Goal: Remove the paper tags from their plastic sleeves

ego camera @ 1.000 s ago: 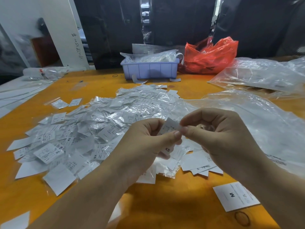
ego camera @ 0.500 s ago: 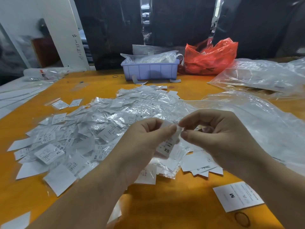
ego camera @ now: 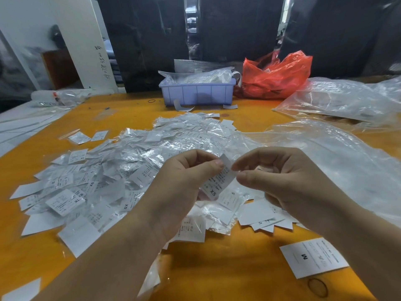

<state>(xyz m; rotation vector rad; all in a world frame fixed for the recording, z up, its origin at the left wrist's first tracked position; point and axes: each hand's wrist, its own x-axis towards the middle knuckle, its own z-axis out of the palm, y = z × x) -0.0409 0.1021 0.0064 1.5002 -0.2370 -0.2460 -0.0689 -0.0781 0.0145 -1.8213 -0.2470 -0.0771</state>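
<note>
The left hand [ego camera: 184, 183] pinches one XS tag [ego camera: 219, 181] over the middle of the orange bench [ego camera: 217, 268], while the right hand [ego camera: 280, 177] hovers just beside its upper end, thumb and forefinger apart and holding nothing. The next move likely calls for nipping the sleeve edge and sliding paper out. A heap of sleeved tags [ego camera: 130, 170] spreads toward the left edge; a lilac bin [ego camera: 197, 92] and red bag [ego camera: 275, 77] sit at the far edge before dark hanging plastic.

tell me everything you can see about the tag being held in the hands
The held tag is a small white paper rectangle with fine dark print and "XS" at its lower end, seen upside down. It tilts diagonally above the pile. The left hand pinches it; the right hand touches its upper right edge. Whether a sleeve covers it is unclear.
</note>
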